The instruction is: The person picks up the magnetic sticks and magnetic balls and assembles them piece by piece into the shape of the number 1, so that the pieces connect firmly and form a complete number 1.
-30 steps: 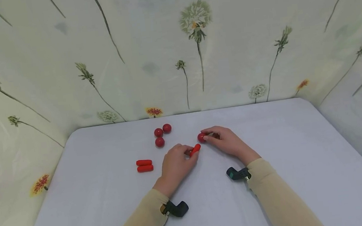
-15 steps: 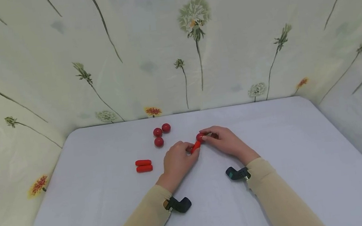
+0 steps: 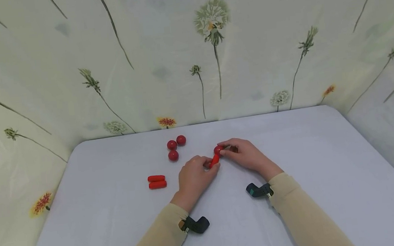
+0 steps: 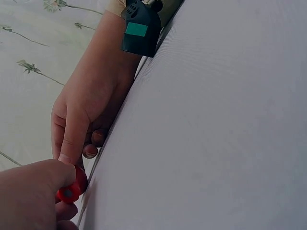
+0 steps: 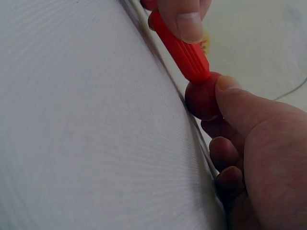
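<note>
My left hand [image 3: 195,176] pinches a short red rod [image 3: 214,160] between thumb and fingers. In the right wrist view this rod [image 5: 184,52] has ribbed sides. A grey spot marks the rod's [image 4: 68,193] end in the left wrist view. My right hand [image 3: 244,155] holds a glossy dark red ball [image 3: 218,150] in its fingertips. The ball [image 5: 204,98] touches the rod's far end; whether they are joined I cannot tell. Other fingers of the right hand [image 5: 273,153] curl loosely under it.
Three more red balls [image 3: 173,155] are grouped left of the hands, toward the back edge. Nearer, two red rods [image 3: 158,185] lie side by side. A white cloth covers the table [image 3: 85,231], and a floral curtain [image 3: 162,62] hangs behind it.
My left hand has moved slightly up and right, bringing the rod's end against the ball; the two were apart a second ago. The right hand has barely moved.
</note>
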Motion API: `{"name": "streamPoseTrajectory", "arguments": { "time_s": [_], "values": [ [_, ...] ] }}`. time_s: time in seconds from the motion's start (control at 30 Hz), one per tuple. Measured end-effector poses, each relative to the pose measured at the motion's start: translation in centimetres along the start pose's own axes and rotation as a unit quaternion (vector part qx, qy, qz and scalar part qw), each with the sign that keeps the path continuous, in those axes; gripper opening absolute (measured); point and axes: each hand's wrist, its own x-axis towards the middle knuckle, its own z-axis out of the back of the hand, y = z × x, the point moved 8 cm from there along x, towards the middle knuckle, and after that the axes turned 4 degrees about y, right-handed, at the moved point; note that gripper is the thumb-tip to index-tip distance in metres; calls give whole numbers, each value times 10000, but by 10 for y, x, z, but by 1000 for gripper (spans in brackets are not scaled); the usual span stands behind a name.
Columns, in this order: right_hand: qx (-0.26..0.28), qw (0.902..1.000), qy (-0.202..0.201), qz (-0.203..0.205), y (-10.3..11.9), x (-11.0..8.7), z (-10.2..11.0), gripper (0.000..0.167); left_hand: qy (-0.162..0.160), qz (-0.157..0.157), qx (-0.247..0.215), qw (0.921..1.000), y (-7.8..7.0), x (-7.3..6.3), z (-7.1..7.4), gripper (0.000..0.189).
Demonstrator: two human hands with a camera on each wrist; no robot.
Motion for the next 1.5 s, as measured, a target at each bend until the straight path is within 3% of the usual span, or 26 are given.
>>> {"name": "streamPoseTrajectory", "arguments": {
  "time_s": [0.33, 0.97, 1.5],
  "values": [
    [42, 9999, 54, -78, -1, 0, 0, 46, -98, -146, -19, 9998, -3, -2, 3, 40],
    [203, 9997, 13, -139, 0, -1, -1, 45, 89, -118, -161, 9998, -1, -2, 2, 49],
    [117, 9998, 7, -136, -1, -1, 0, 43, 700, 36, -191, 9974, -1, -5, 12, 56]
  ]
}}
